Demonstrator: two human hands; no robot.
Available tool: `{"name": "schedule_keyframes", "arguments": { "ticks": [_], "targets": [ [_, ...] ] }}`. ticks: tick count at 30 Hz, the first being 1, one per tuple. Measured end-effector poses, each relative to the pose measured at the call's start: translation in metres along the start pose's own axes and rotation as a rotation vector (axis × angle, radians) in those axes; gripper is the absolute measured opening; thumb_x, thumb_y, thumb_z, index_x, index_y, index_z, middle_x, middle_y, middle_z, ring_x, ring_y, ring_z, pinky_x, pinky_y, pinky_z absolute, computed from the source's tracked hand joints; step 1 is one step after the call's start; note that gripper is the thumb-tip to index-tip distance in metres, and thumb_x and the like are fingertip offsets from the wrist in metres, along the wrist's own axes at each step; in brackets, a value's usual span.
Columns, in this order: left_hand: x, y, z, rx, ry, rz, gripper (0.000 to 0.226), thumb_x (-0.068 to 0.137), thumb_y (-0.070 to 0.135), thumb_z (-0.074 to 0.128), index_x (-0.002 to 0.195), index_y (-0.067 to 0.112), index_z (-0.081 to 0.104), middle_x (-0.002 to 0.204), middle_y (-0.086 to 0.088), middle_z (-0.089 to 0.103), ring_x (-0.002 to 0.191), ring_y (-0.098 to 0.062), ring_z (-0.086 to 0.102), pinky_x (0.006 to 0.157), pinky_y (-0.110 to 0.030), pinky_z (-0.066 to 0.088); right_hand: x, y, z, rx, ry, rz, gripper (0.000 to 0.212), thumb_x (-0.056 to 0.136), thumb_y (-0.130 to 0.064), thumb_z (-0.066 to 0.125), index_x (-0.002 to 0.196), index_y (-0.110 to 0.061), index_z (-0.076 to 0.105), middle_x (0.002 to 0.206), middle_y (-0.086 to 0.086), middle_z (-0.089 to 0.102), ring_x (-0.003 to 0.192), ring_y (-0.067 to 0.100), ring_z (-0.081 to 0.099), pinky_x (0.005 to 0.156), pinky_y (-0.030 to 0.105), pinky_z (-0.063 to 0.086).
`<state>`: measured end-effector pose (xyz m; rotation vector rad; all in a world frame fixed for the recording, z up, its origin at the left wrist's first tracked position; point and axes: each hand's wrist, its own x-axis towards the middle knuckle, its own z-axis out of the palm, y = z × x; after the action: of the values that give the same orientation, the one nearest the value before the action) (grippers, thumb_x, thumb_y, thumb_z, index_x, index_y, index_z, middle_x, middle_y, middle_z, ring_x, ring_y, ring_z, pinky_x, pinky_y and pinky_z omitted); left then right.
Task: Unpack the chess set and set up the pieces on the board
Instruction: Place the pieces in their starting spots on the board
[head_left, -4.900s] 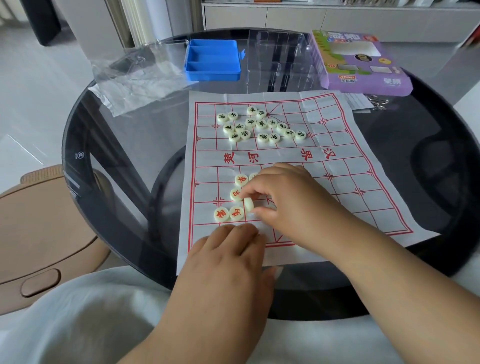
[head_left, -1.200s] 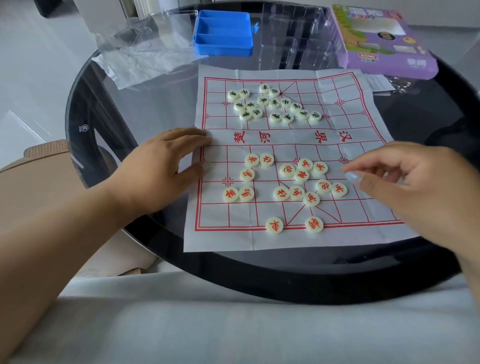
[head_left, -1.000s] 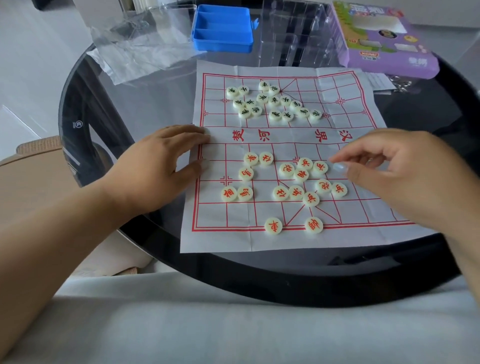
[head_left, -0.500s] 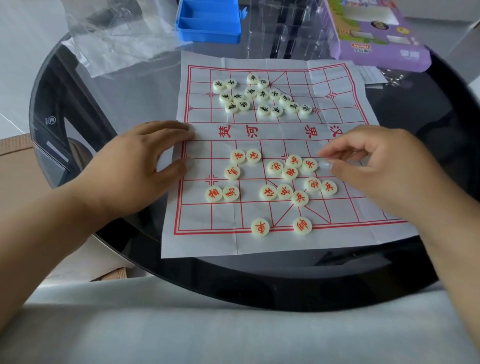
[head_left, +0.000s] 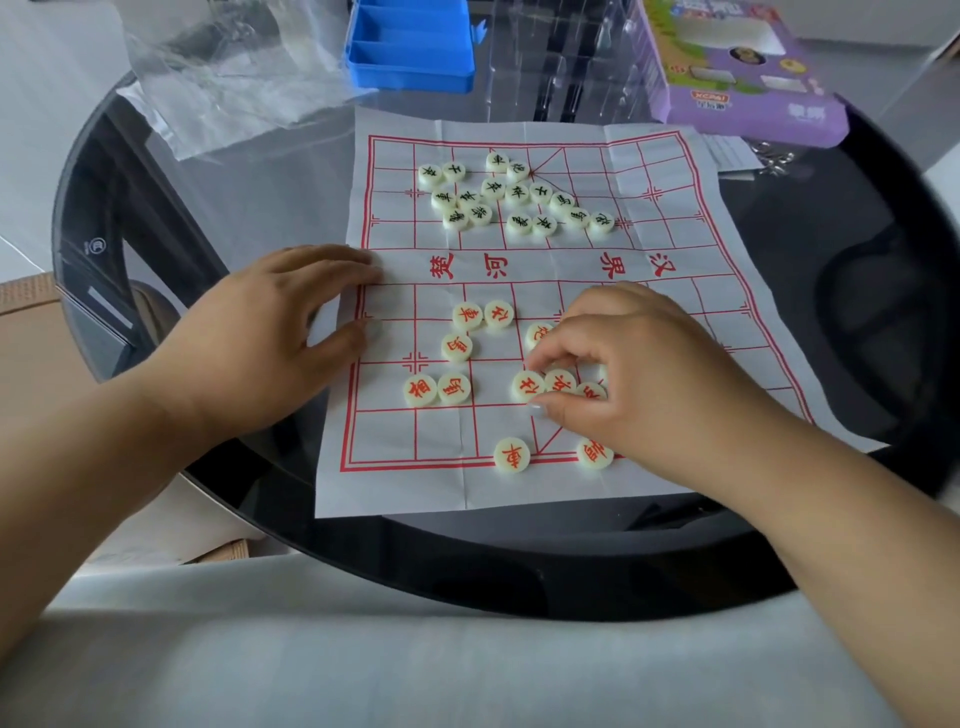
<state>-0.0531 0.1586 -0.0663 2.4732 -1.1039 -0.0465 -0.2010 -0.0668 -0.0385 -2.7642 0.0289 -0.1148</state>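
Note:
A white paper board (head_left: 395, 431) with a red grid lies on the round glass table. Several cream discs with black characters (head_left: 514, 197) are bunched on its far half. Cream discs with red characters lie loose on the near half, such as one pair (head_left: 483, 316) and one disc on the near line (head_left: 511, 454). My left hand (head_left: 270, 338) rests flat on the board's left edge. My right hand (head_left: 639, 374) is curled over the red cluster; its forefinger and thumb pinch one red piece (head_left: 525, 385). It hides several other pieces.
A blue tray (head_left: 410, 52), a clear plastic case (head_left: 571, 67) and a purple box (head_left: 743, 67) stand behind the board. Crumpled clear wrapping (head_left: 234, 78) lies at the far left. The table's dark rim (head_left: 519, 571) runs close to me.
My right hand came in from the right over the red pieces and closed its fingers on one. My left hand stayed on the board's left edge.

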Motion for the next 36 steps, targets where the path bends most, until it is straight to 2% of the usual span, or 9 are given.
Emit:
{"name": "schedule_keyframes", "arguments": {
  "ticks": [4, 7, 12, 17, 24, 27, 29, 32, 36],
  "targets": [
    [0.000, -0.001, 0.001, 0.001, 0.013, 0.000, 0.051, 0.090, 0.048, 0.045, 0.133, 0.023, 0.052, 0.139, 0.005, 0.048, 0.121, -0.018, 0.051, 0.094, -0.037, 0.046, 0.000, 0.000, -0.001, -0.001, 0.024, -0.035, 0.017, 0.077, -0.032, 0.072, 0.091, -0.024, 0.070, 0.087, -0.010, 0.055, 0.088, 0.007, 0.044, 0.079, 0.022, 0.034],
    [0.000, -0.002, 0.003, 0.004, 0.019, -0.002, 0.046, 0.091, 0.044, 0.051, 0.133, 0.023, 0.053, 0.139, 0.006, 0.048, 0.124, -0.017, 0.048, 0.098, -0.038, 0.045, -0.014, 0.006, -0.016, 0.065, 0.039, 0.008, 0.018, 0.073, -0.038, 0.070, 0.089, -0.030, 0.066, 0.084, -0.014, 0.054, 0.081, 0.003, 0.046, 0.071, 0.010, 0.036],
    [0.001, -0.004, 0.003, 0.014, 0.008, 0.008, 0.053, 0.090, 0.054, 0.041, 0.132, 0.024, 0.054, 0.138, 0.006, 0.049, 0.125, -0.017, 0.048, 0.098, -0.037, 0.043, -0.053, 0.025, -0.035, 0.142, 0.086, 0.135, 0.014, 0.072, -0.038, 0.073, 0.082, -0.037, 0.064, 0.081, -0.013, 0.059, 0.080, 0.001, 0.054, 0.066, 0.004, 0.037],
    [0.002, -0.001, 0.002, 0.007, 0.004, 0.007, 0.062, 0.081, 0.053, 0.037, 0.131, 0.023, 0.054, 0.138, 0.006, 0.050, 0.124, -0.019, 0.049, 0.095, -0.036, 0.043, -0.070, 0.032, -0.023, 0.184, 0.020, 0.220, 0.015, 0.067, -0.032, 0.070, 0.080, -0.038, 0.067, 0.083, -0.015, 0.062, 0.085, 0.001, 0.057, 0.067, 0.003, 0.040],
    [0.001, -0.002, 0.002, 0.009, 0.014, 0.004, 0.055, 0.089, 0.056, 0.041, 0.130, 0.023, 0.055, 0.137, 0.006, 0.051, 0.124, -0.017, 0.048, 0.098, -0.034, 0.041, -0.070, 0.030, -0.018, 0.152, -0.028, 0.209, 0.027, 0.069, -0.032, 0.071, 0.086, -0.050, 0.060, 0.086, -0.021, 0.059, 0.091, -0.003, 0.054, 0.073, 0.005, 0.041],
    [0.001, -0.002, 0.002, 0.007, 0.010, -0.009, 0.055, 0.084, 0.050, 0.042, 0.131, 0.024, 0.055, 0.138, 0.006, 0.050, 0.125, -0.016, 0.048, 0.099, -0.034, 0.041, -0.072, 0.020, -0.015, 0.081, 0.093, 0.143, 0.025, 0.074, -0.043, 0.069, 0.098, -0.043, 0.063, 0.088, -0.018, 0.054, 0.090, 0.000, 0.050, 0.071, 0.006, 0.039],
    [0.000, 0.000, 0.001, 0.002, 0.015, -0.014, 0.055, 0.082, 0.049, 0.042, 0.130, 0.024, 0.055, 0.138, 0.007, 0.050, 0.125, -0.015, 0.047, 0.100, -0.033, 0.040, -0.072, 0.006, -0.008, -0.016, 0.139, 0.030, 0.040, 0.078, -0.051, 0.060, 0.111, -0.030, 0.067, 0.091, -0.013, 0.050, 0.089, 0.005, 0.045, 0.078, 0.015, 0.039],
    [0.000, 0.001, 0.000, 0.003, 0.011, -0.024, 0.056, 0.082, 0.049, 0.042, 0.131, 0.024, 0.054, 0.138, 0.007, 0.049, 0.126, -0.014, 0.046, 0.101, -0.031, 0.038, -0.073, -0.016, 0.009, -0.142, 0.096, -0.108, 0.054, 0.083, -0.057, 0.046, 0.120, -0.023, 0.065, 0.087, -0.009, 0.043, 0.085, 0.012, 0.039, 0.074, 0.029, 0.044],
    [-0.001, -0.001, 0.000, 0.010, 0.017, -0.018, 0.053, 0.086, 0.048, 0.043, 0.131, 0.024, 0.054, 0.139, 0.008, 0.049, 0.127, -0.013, 0.046, 0.103, -0.033, 0.039, -0.072, -0.026, 0.018, -0.251, 0.042, -0.149, 0.059, 0.087, -0.058, 0.036, 0.127, -0.022, 0.060, 0.084, -0.011, 0.036, 0.082, 0.012, 0.036, 0.073, 0.030, 0.043]
  ]
}}
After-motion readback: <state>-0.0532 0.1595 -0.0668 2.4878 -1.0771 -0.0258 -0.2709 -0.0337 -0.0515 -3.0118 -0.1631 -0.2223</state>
